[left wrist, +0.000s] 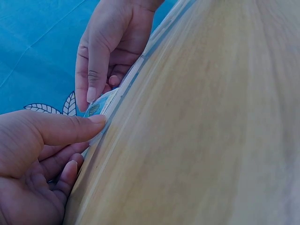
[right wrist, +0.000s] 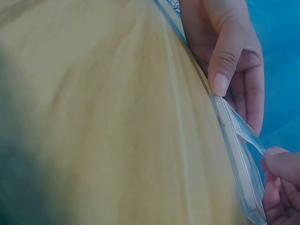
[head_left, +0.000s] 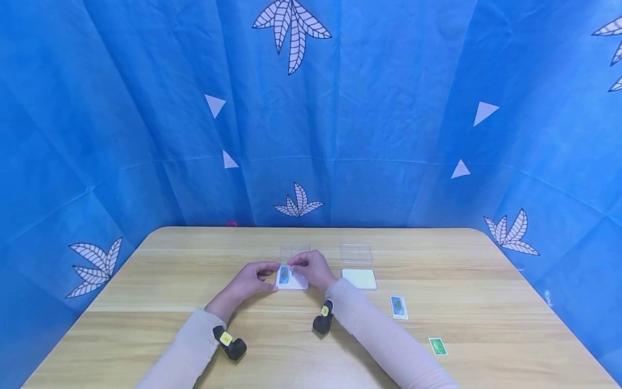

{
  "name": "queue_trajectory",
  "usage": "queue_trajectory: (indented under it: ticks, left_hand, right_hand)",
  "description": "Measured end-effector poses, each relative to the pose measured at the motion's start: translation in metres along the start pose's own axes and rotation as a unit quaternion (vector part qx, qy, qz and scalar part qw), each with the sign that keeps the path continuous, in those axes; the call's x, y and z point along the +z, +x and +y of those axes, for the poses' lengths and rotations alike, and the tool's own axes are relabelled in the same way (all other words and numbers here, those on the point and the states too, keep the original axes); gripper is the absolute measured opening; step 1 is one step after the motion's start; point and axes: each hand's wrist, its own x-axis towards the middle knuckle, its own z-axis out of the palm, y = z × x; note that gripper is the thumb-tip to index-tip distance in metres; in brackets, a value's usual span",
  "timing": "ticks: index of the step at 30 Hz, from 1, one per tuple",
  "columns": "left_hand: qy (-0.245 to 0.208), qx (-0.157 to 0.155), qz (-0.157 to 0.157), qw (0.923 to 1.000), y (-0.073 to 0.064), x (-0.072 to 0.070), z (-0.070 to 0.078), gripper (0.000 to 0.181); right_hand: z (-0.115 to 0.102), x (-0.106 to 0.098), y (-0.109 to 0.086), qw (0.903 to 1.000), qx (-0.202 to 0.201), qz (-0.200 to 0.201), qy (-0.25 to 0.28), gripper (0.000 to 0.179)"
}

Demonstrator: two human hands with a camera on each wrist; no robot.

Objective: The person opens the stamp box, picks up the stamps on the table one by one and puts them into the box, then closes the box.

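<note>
A shallow clear case with a white insert (head_left: 299, 282) lies on the table in front of me. On its left part is a blue stamp (head_left: 284, 275) with a white perforated edge. My left hand (head_left: 247, 282) holds the case at its left side, thumb at the near corner and forefinger toward the far one. In the left wrist view its thumb (left wrist: 96, 119) lies along the stamp's edge. My right hand (head_left: 315, 268) pinches the stamp's far right corner. That side of the stamp tilts up off the case in the right wrist view, between thumb (right wrist: 281, 161) and fingers.
A clear lid (head_left: 291, 248) lies behind the case, partly hidden by my right hand. To the right are a second white-filled case (head_left: 359, 279) and another clear lid (head_left: 357, 253). A blue stamp (head_left: 399, 307) and a green stamp (head_left: 438, 346) lie nearer on the right.
</note>
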Motion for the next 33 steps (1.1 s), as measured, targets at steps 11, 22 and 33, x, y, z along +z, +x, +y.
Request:
queue_trajectory:
  ticks: [11, 22, 33]
  left_hand:
    - [0.007, -0.003, 0.005, 1.0, 0.0, 0.0, 0.0, 0.056]
    - [-0.001, 0.002, 0.002, 1.0, 0.001, 0.001, -0.001, 0.056]
    - [-0.002, 0.016, 0.003, 0.9999, 0.002, 0.001, -0.002, 0.056]
  right_hand:
    - [0.006, 0.001, 0.004, 0.9999, -0.009, -0.006, -0.004, 0.013]
    - [0.009, 0.0, 0.005, 0.9998, -0.016, -0.009, -0.003, 0.014]
    - [0.009, -0.008, 0.004, 0.9997, -0.006, -0.01, -0.021, 0.015]
